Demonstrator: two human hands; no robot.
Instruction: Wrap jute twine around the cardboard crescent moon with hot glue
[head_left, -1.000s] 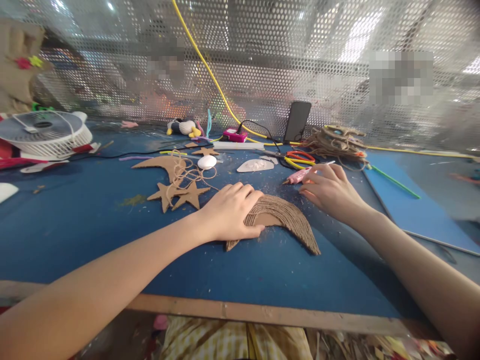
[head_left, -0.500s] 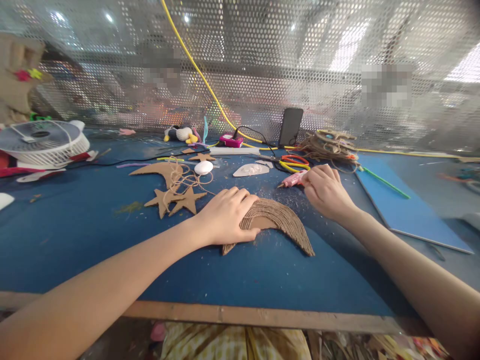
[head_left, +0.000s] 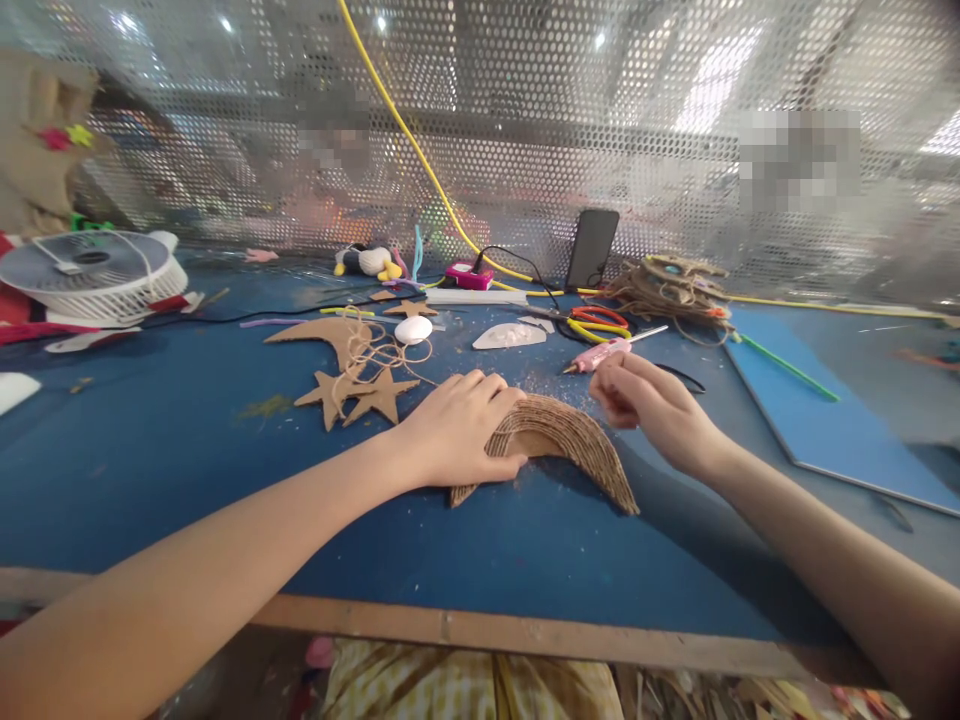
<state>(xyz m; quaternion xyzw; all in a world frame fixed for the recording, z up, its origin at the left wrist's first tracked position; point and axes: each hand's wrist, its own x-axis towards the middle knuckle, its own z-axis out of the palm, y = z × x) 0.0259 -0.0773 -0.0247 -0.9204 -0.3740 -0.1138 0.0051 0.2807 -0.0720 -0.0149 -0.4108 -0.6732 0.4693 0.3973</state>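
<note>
Your left forearm slants in over the near left corner of the bench (head_left: pixel 225 520), and your left hand (head_left: pixel 466 428) rests palm down on the left part of the twine-covered crescent (head_left: pixel 581 435), thumb spread from the fingers, midway along the near edge and set back from it. Your right forearm crosses the near right corner, wrist straight, your right hand (head_left: pixel 641 400) curled just beside the pink glue gun (head_left: pixel 596 355); whether its fingers pinch anything, you cannot tell
</note>
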